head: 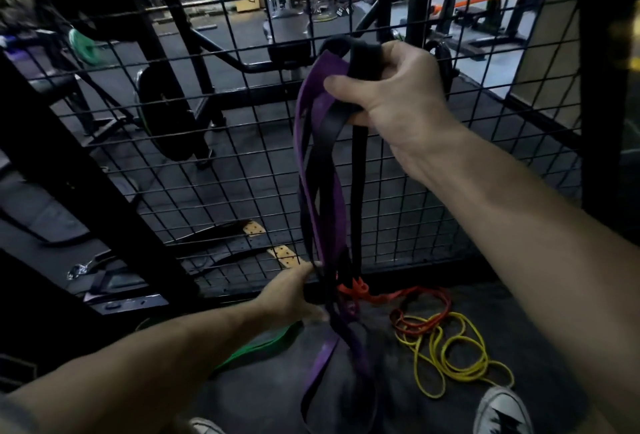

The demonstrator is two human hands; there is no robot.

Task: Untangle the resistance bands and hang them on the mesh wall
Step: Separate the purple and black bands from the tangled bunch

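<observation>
My right hand (391, 94) grips the top of a tangled bunch held up in front of the black mesh wall (214, 114): a purple band (311, 114) twisted with a black band (356, 191). Lower down, my left hand (291, 295) pinches the hanging strands near the floor, where the purple band trails down past my feet. An orange band (415, 298) is caught at the bottom of the bunch and runs onto the floor. A yellow band (457, 361) lies coiled on the floor at the right. A green band (256, 347) lies on the floor under my left forearm.
Behind the mesh stand gym racks, weight plates (166, 111) and benches. Leather belts (242, 243) lie on the floor at the foot of the mesh. A thick black post (599, 87) rises at the right. My shoes (502, 409) are at the bottom edge.
</observation>
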